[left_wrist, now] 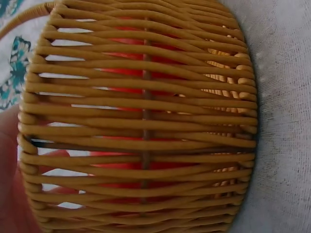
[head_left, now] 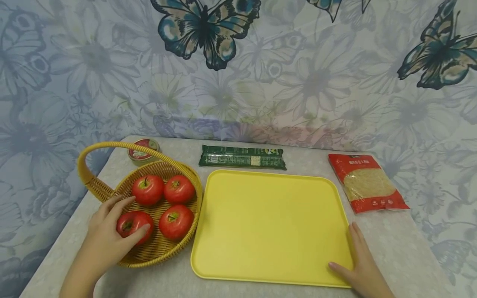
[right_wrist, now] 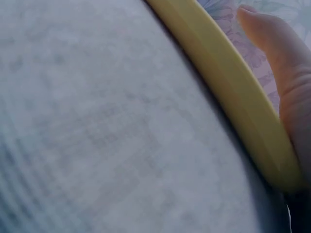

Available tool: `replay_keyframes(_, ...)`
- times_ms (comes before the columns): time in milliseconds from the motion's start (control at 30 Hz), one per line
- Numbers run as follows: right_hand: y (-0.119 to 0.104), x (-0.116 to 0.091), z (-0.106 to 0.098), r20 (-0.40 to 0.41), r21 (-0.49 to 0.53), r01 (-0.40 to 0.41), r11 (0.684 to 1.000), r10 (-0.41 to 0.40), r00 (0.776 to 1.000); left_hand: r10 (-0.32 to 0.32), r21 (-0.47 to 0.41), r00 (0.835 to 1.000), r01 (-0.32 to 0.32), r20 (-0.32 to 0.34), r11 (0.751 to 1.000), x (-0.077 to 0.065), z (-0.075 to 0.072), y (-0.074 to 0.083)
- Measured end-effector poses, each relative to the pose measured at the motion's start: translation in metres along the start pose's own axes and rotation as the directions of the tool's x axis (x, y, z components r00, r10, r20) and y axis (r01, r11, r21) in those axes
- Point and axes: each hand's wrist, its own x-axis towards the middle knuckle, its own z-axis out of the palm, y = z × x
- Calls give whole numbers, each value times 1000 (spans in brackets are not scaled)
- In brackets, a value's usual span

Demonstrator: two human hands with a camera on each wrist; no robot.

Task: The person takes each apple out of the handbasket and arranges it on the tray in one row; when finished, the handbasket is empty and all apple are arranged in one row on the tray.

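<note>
Several red apples sit in a yellow wicker basket (head_left: 156,261) with an arched handle. The left hand (head_left: 108,236) reaches over the basket's near-left rim, thumb and fingers spread around the nearest-left apple (head_left: 130,223). Its thumb overlaps that apple's right side, while the index fingertip points toward the apple behind (head_left: 148,190). Wicker wall (left_wrist: 146,116) fills most of the left wrist view, red showing through the gaps. At the right edge of a yellow tray (head_left: 272,227) lies the right hand (head_left: 359,265), fingers straight along the rim and thumb extended over the tray's surface.
Behind the tray lies a long green packet (head_left: 242,157). A red packet with a pale yellow window (head_left: 367,182) is at the back right. A round tin (head_left: 143,150) stands behind the basket. A butterfly-patterned backdrop (head_left: 261,91) rises beyond the table's far edge.
</note>
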Motion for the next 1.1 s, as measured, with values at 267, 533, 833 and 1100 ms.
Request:
replay_keyframes(267,9,-6,5,-19,1,85,996,-85,996,-45,32,995,42,87,999,5,6,-8)
replay_keyframes(533,9,-9,4,-30,-14,140,990,-140,990,-69,105,985,53,160,993,7,6,-10)
replay_keyframes(833,12,-11,5,-32,-20,175,984,-176,984,-92,149,968,58,233,987,10,5,-10)
replay_keyframes(1100,12,-10,6,-46,-35,189,981,-190,981,-100,178,961,54,259,983,11,4,-12)
